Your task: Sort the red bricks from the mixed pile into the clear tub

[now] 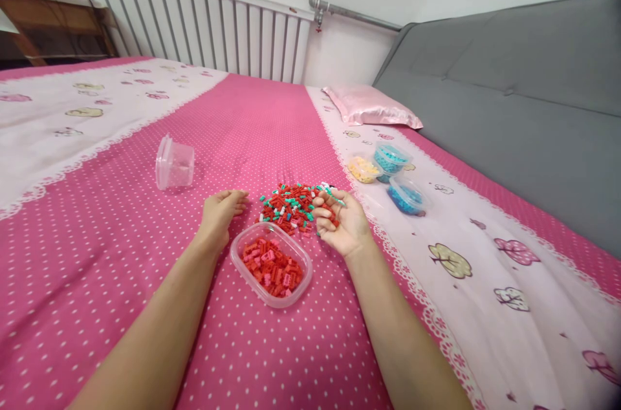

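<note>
A loose pile of small building bricks [291, 208], mostly red with some green and white, lies on the pink dotted bedspread. In front of it stands a clear plastic tub [236, 259] holding red and pink bricks. My right hand [345, 227] is turned palm up at the pile's right side, its fingers curled around a few red bricks [331, 216]. To the left of the pile, my left hand [220, 215] rests near the tub's far left side. Its fingers stretch toward the pile, and I see nothing in them.
A clear container [178, 164] lies on its side at left. On the right sit a tub of yellow pieces [363, 169], a tub of teal pieces [389, 158] and a tub of blue pieces [406, 196]. Behind are a pink pillow [371, 106], grey headboard [504, 74] and white radiator [194, 15].
</note>
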`<state>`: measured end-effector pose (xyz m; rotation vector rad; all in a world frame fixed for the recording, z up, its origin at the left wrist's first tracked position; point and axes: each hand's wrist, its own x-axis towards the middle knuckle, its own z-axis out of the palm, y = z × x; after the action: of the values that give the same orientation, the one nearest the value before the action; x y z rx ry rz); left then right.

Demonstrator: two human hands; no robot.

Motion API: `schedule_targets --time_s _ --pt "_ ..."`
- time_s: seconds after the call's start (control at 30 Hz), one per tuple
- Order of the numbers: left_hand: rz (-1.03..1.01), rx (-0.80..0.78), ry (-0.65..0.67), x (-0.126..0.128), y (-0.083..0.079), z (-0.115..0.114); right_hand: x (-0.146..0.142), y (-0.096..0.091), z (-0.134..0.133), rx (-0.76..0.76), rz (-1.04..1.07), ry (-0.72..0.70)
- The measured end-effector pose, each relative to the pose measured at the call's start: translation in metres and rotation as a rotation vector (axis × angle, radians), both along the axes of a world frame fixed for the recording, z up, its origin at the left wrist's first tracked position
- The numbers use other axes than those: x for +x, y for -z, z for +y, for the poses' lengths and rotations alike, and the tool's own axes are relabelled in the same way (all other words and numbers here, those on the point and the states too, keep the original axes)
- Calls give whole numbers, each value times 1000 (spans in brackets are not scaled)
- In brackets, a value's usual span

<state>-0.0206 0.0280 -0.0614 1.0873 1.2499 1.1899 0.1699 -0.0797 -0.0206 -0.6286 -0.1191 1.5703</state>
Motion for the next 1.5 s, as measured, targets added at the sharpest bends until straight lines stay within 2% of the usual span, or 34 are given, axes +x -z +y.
schedule_targets --time_s 0.17,0.3,0.5,0.67,0.83,0.93,1.03,1.13,1.17,1.3,1.33,1.5 --pt "5 3 -5 0 1 1 -16 -20 -13 6 -9 -71" --pt "11 5 -4 0 1 1 -37 -27 -21 -16 -58 -108" --pt "2 4 2 0 1 -1 -67 -23 -24 -65 -71 -32" --pt "-7 1 4 0 0 -1 -81 -12 -24 15 -158 49" --pt "-16 4 14 -1 1 -1 -90 -2 -26 216 -398 108" --pt "-20 5 21 0 1 -2 -91 0 -27 300 -485 87" --pt "-17 7 24 0 0 -3 -88 -2 -28 332 -546 68" --pt "-4 19 17 0 -1 -4 -79 -4 -31 302 -742 68" --pt "1 25 13 0 0 -4 -76 -4 -32 287 -837 31" --pt "28 63 3 -1 4 -3 -68 -2 -36 267 -1165 -304" --pt "40 78 2 -1 5 -4 -67 -1 -37 274 -1231 -330" --pt "149 177 28 -8 15 -20 -68 2 -37 297 -1437 -152"
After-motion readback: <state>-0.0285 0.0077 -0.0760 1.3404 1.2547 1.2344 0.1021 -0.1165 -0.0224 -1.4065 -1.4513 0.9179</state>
